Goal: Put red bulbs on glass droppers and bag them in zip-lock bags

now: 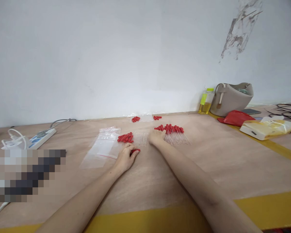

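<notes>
Evidently, left fingers (128, 145) grasp a red piece (135, 150) between them (right fingers (157, 133): I can't tell).

Four red piles (126, 138), one bottle (205, 103), one handbag (229, 100)

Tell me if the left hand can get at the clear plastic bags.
Probably yes: the bags lie just beside the left hand with nothing visible between, though its fingers hold a red piece, which could hinder gripping.
</notes>
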Action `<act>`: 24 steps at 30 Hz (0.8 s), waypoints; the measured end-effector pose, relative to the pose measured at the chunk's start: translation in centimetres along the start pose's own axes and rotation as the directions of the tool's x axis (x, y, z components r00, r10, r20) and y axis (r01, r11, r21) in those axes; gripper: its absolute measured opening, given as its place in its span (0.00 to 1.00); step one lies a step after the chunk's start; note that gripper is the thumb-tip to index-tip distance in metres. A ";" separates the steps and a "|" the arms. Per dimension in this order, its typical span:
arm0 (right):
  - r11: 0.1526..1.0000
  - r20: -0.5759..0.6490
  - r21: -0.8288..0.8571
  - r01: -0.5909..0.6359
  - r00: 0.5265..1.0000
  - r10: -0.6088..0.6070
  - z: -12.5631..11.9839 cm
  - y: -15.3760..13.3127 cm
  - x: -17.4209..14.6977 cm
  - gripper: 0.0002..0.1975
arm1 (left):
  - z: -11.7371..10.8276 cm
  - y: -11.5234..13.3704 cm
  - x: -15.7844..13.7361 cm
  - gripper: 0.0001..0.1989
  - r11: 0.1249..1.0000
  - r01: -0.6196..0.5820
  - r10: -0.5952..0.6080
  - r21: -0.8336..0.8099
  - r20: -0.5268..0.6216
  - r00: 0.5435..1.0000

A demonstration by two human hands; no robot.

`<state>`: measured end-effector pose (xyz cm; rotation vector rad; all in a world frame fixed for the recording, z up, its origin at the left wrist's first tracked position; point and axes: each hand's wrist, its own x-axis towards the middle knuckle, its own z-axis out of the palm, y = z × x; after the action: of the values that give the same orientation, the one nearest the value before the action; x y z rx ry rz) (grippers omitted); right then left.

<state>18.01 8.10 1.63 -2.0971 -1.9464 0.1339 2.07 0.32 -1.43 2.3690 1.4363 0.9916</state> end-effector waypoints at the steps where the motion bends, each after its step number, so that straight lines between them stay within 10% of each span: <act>1: 1.000 -0.009 0.005 0.016 1.000 -0.016 -0.2 0.2 -0.3 0.11 | -0.1 0.2 0.0 0.09 1.000 -0.014 0.014 -0.012 -0.008 1.000; 6: 0.979 -0.105 0.058 0.194 0.977 -0.187 -1.7 3.4 -3.6 0.13 | 0.2 1.6 -0.3 0.09 0.991 0.004 -0.008 -0.136 -0.030 1.000; 12: 0.667 -0.351 0.341 0.662 0.748 -0.563 -1.2 8.7 -8.4 0.10 | 2.3 2.8 -0.8 0.10 0.840 0.118 -0.071 -0.529 0.110 0.991; 24: 0.621 -0.367 0.283 0.731 0.681 -0.634 -1.0 8.9 -10.2 0.08 | 2.0 3.9 -0.8 0.09 0.844 0.092 -0.017 -0.529 0.146 0.989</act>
<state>25.96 -2.59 -1.01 -0.9409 -2.1858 0.1130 5.88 -2.01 -1.44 1.9290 1.0000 1.0285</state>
